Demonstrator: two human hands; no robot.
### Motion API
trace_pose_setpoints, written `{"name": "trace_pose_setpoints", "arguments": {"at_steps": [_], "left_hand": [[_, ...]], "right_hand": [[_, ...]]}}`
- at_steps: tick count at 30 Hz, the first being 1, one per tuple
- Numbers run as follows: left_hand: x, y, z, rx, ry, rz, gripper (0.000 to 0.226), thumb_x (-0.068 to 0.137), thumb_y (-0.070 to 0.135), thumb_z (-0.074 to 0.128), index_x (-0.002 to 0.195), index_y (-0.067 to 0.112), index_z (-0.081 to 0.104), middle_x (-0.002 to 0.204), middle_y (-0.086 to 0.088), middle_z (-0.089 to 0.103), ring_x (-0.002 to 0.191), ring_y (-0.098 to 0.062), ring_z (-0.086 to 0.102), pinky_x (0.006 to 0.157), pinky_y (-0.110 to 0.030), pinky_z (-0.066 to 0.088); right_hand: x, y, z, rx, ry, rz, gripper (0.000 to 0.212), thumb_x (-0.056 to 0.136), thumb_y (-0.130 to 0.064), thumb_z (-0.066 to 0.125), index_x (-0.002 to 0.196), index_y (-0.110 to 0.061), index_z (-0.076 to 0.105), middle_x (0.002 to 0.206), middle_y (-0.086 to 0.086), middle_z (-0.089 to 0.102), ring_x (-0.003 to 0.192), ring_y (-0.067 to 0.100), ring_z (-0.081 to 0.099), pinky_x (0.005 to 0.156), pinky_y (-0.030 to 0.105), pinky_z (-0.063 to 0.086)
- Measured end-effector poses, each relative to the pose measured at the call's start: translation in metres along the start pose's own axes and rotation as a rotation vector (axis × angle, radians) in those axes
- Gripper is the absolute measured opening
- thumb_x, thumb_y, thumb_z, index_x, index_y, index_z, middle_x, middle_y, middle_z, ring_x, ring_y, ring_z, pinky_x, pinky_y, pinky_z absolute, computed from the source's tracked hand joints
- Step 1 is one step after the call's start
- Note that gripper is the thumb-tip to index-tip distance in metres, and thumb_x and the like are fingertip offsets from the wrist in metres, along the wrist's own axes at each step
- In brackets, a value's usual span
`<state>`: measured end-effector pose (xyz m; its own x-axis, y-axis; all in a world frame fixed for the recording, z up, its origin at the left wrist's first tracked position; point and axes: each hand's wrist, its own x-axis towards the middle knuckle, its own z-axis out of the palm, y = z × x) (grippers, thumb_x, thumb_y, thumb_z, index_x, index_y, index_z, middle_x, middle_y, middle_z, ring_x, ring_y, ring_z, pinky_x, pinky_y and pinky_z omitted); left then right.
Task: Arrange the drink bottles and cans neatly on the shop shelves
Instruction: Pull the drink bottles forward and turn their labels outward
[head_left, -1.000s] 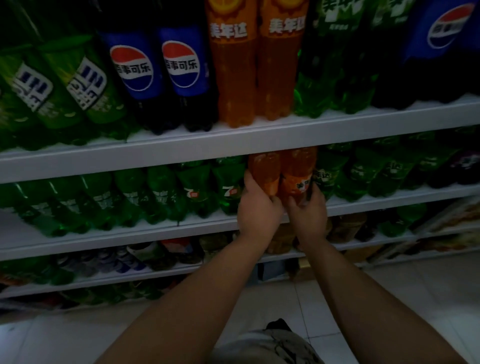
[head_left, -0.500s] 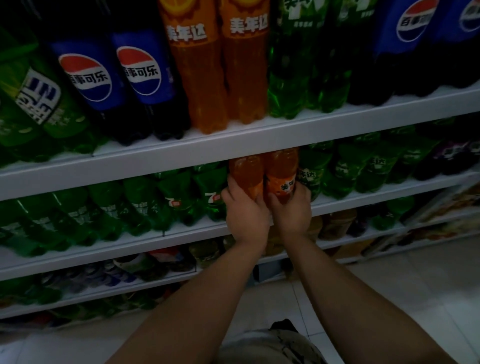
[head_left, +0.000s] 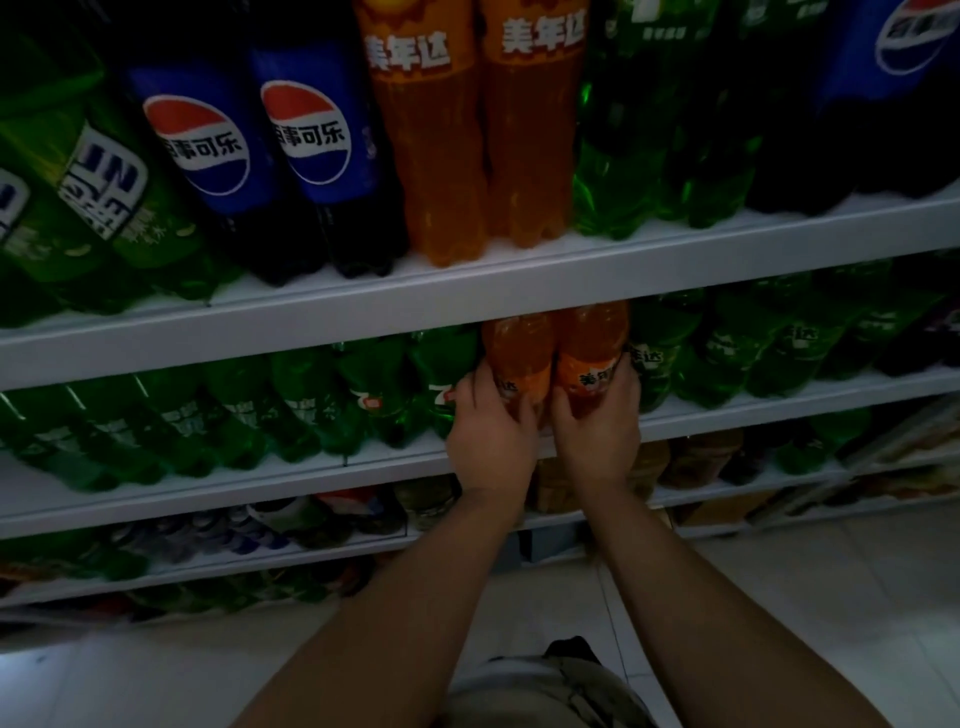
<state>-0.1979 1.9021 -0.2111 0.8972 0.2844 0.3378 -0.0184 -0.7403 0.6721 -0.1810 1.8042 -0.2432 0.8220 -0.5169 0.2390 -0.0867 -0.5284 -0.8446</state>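
— Hands first: what are they doing?

— Each one grips a bottle. Left hand (head_left: 491, 447) is wrapped around the left orange soda bottle (head_left: 517, 353), right hand (head_left: 597, 431) around the right orange soda bottle (head_left: 592, 348). Both bottles stand side by side, touching, at the front of the second shelf (head_left: 260, 483).

— Start me with the big things, then.

— White shelving runs across the whole view. On the top shelf (head_left: 519, 280) stand large bottles: green ones at the left, two Pepsi bottles (head_left: 249, 171), two tall orange bottles (head_left: 478, 145), then more green and another Pepsi at far right. The second shelf carries smaller green 7-Up bottles (head_left: 363, 400) left of the hands and green bottles (head_left: 727, 358) right of them. Lower shelves are too dark to read.

— What has changed in the last second?

— Little in the grip. Both hands were on the same pair a second ago and remain there. The two bottles seem tucked a touch further under the upper shelf's lip, and the camera has drifted, so the shelves sit differently in view.

— Meaning?

— I judge the pair is being squared up in its gap between the green rows. The right label faces out; the left one looks partly turned away, so a small twist may remain before letting go.
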Motion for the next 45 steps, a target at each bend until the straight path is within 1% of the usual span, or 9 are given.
{"name": "trace_pose_setpoints", "arguments": {"at_steps": [3, 7, 12, 18, 24, 28, 37, 41, 45], "left_hand": [[-0.004, -0.004, 0.003, 0.048, -0.027, 0.061, 0.066, 0.086, 0.028, 0.067, 0.142, 0.004, 0.040, 0.133, -0.016, 0.055, 0.110, -0.030, 0.060, 0.080, -0.037, 0.054], [-0.001, 0.000, 0.006, -0.071, -0.051, -0.066, 0.065, 0.087, 0.025, 0.066, 0.143, 0.010, 0.037, 0.132, -0.013, 0.054, 0.108, -0.031, 0.059, 0.082, -0.037, 0.051], [0.001, 0.003, 0.009, -0.055, 0.025, -0.085, 0.060, 0.076, 0.028, 0.076, 0.126, 0.007, 0.049, 0.115, -0.013, 0.055, 0.093, -0.032, 0.060, 0.066, -0.036, 0.050], [-0.003, -0.009, 0.010, -0.024, 0.052, 0.045, 0.059, 0.079, 0.033, 0.074, 0.127, 0.008, 0.050, 0.120, -0.011, 0.058, 0.099, -0.025, 0.061, 0.069, -0.034, 0.053], [0.003, -0.021, 0.011, 0.045, 0.080, 0.162, 0.064, 0.073, 0.030, 0.081, 0.124, 0.003, 0.054, 0.099, -0.013, 0.070, 0.075, -0.025, 0.070, 0.057, -0.028, 0.052], [0.005, -0.019, 0.017, 0.037, 0.116, 0.176, 0.066, 0.075, 0.029, 0.079, 0.125, 0.011, 0.041, 0.107, -0.015, 0.064, 0.072, -0.028, 0.066, 0.052, -0.029, 0.050], [0.004, -0.021, 0.026, 0.004, 0.126, 0.167, 0.064, 0.080, 0.034, 0.076, 0.128, 0.016, 0.038, 0.106, -0.014, 0.055, 0.069, -0.026, 0.061, 0.046, -0.031, 0.050], [0.007, -0.023, 0.021, 0.021, 0.128, 0.195, 0.070, 0.079, 0.038, 0.075, 0.134, 0.016, 0.036, 0.112, -0.012, 0.053, 0.076, -0.027, 0.062, 0.049, -0.029, 0.049], [0.006, -0.020, 0.020, 0.076, 0.127, 0.187, 0.077, 0.078, 0.041, 0.075, 0.137, 0.015, 0.035, 0.115, -0.013, 0.053, 0.080, -0.027, 0.062, 0.048, -0.029, 0.050]], "right_hand": [[0.003, -0.002, -0.001, 0.085, -0.024, 0.008, 0.076, 0.083, -0.023, 0.066, 0.146, -0.013, 0.026, 0.142, 0.009, 0.043, 0.123, 0.025, 0.047, 0.095, 0.034, 0.039], [0.005, -0.006, 0.001, 0.160, 0.012, 0.113, 0.073, 0.081, -0.014, 0.068, 0.143, -0.012, 0.030, 0.138, 0.009, 0.046, 0.122, 0.025, 0.048, 0.094, 0.032, 0.038], [0.004, -0.012, 0.004, 0.076, 0.061, 0.099, 0.078, 0.077, -0.022, 0.075, 0.142, -0.010, 0.032, 0.134, 0.013, 0.042, 0.116, 0.029, 0.050, 0.086, 0.033, 0.040], [0.018, 0.005, -0.016, 0.015, -0.068, -0.065, 0.069, 0.078, -0.040, 0.074, 0.136, -0.020, 0.042, 0.125, 0.007, 0.049, 0.110, 0.021, 0.053, 0.084, 0.028, 0.042], [0.022, 0.011, -0.015, 0.088, -0.149, -0.042, 0.073, 0.078, -0.037, 0.073, 0.139, -0.023, 0.037, 0.129, 0.000, 0.057, 0.110, 0.013, 0.055, 0.087, 0.028, 0.042], [0.020, 0.016, -0.011, 0.071, -0.101, -0.030, 0.078, 0.075, -0.034, 0.075, 0.140, -0.024, 0.034, 0.131, -0.001, 0.056, 0.106, 0.001, 0.047, 0.087, 0.025, 0.038], [0.011, 0.018, -0.001, -0.022, -0.078, -0.098, 0.075, 0.085, -0.024, 0.067, 0.146, -0.013, 0.026, 0.137, 0.012, 0.050, 0.118, 0.028, 0.053, 0.090, 0.027, 0.036], [0.008, 0.013, -0.001, -0.003, -0.100, -0.110, 0.074, 0.088, -0.018, 0.061, 0.148, -0.009, 0.019, 0.143, 0.014, 0.042, 0.125, 0.029, 0.046, 0.098, 0.030, 0.036], [0.013, 0.008, -0.003, 0.048, -0.083, -0.053, 0.085, 0.078, -0.036, 0.074, 0.146, -0.020, 0.026, 0.141, 0.005, 0.044, 0.124, 0.019, 0.047, 0.097, 0.034, 0.041]]}}
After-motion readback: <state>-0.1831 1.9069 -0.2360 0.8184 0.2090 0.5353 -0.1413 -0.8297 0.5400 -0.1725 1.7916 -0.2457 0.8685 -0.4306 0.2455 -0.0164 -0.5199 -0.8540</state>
